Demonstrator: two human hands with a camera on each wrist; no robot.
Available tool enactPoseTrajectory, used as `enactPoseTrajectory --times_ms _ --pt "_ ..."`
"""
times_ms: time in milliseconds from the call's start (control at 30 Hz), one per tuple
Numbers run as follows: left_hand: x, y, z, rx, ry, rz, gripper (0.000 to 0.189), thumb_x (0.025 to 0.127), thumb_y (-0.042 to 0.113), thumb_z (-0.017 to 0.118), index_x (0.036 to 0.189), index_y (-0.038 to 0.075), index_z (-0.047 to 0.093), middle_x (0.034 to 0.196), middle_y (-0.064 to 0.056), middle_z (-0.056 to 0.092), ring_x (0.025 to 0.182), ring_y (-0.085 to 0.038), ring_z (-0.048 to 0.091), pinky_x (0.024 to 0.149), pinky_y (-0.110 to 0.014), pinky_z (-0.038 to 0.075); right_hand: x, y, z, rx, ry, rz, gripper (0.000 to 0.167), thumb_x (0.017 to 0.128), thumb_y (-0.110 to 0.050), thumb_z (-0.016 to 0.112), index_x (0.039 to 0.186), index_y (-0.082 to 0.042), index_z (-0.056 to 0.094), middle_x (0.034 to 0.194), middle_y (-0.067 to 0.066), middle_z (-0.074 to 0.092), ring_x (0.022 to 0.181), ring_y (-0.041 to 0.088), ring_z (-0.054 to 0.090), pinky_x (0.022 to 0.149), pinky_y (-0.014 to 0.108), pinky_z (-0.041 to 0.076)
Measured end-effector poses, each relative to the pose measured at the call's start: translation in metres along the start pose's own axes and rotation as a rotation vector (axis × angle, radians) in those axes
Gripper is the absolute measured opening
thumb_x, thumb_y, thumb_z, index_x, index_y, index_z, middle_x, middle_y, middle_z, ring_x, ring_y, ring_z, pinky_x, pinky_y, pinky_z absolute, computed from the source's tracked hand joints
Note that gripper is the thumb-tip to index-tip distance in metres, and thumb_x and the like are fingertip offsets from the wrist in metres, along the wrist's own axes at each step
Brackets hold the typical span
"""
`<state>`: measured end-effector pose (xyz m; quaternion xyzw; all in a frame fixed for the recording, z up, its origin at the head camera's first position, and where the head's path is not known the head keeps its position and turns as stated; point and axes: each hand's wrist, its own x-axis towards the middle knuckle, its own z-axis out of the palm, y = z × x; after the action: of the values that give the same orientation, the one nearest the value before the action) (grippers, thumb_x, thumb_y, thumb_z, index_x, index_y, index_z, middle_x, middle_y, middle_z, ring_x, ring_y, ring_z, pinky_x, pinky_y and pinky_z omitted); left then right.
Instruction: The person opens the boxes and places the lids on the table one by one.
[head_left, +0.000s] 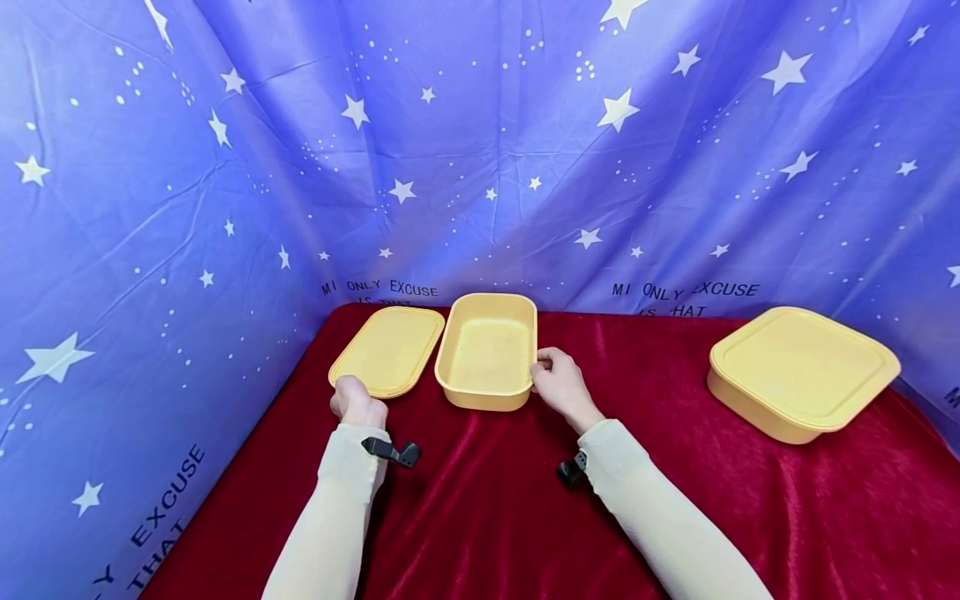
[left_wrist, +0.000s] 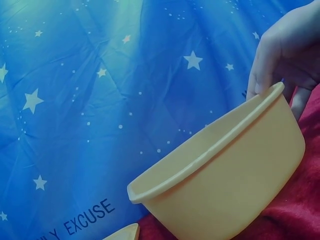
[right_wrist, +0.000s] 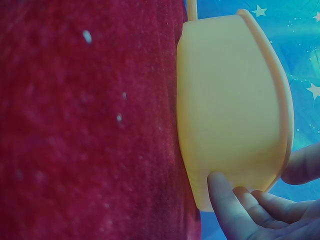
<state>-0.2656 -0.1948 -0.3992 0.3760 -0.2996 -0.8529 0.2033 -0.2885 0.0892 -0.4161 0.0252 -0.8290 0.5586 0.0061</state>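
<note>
A yellow rectangular lid [head_left: 390, 350] lies at the back left, and my left hand [head_left: 358, 402] holds its near-left edge; the fingers under it are hidden. Just right of the lid stands an open yellow food container [head_left: 487, 400], upright, with nothing inside. My right hand [head_left: 561, 385] pinches the container's right wall near the front corner. In the right wrist view the fingers [right_wrist: 227, 205] press the outer wall while the thumb sits at the rim. The left wrist view shows the container [left_wrist: 225, 185] and the right hand [left_wrist: 285, 55], not the left hand.
A second yellow container [head_left: 802, 375], with its lid on, stands at the far right of the table. Dark red velvet cloth [head_left: 480, 500] covers the table. A blue star-patterned curtain [head_left: 480, 150] hangs close behind and along the left side.
</note>
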Motion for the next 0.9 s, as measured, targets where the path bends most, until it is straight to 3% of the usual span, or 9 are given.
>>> enactPoseTrajectory --times_ms 367,667,900 --pt "-0.004 0.000 0.000 -0.012 -0.024 0.002 0.056 0.101 0.026 0.027 0.150 0.008 0.007 0.150 -0.005 0.024 0.133 -0.014 0.030 0.107 -0.021 0.026 -0.001 0.000 -0.001 0.011 -0.007 0.000 0.033 0.092 -0.008 0.046 0.122 0.005 0.054 0.101 0.016 0.059 0.080 0.021 0.063 0.072 0.031 0.055" --pt "-0.009 0.001 -0.001 0.048 -0.048 -0.041 0.067 0.100 0.034 0.022 0.150 0.017 -0.019 0.156 0.003 -0.009 0.139 -0.007 0.002 0.112 -0.019 0.004 0.001 0.003 0.001 -0.021 0.015 -0.010 0.033 0.091 -0.009 0.046 0.119 0.004 0.056 0.100 0.015 0.061 0.078 0.020 0.064 0.069 0.029 0.055" --pt "-0.011 0.001 -0.001 0.073 -0.018 -0.037 0.069 0.099 0.032 0.029 0.152 0.017 -0.013 0.155 0.003 -0.009 0.139 -0.008 0.007 0.111 -0.019 0.010 0.002 0.003 0.001 -0.030 0.027 -0.022 0.032 0.091 -0.009 0.046 0.118 0.004 0.057 0.098 0.015 0.062 0.075 0.018 0.064 0.068 0.029 0.054"
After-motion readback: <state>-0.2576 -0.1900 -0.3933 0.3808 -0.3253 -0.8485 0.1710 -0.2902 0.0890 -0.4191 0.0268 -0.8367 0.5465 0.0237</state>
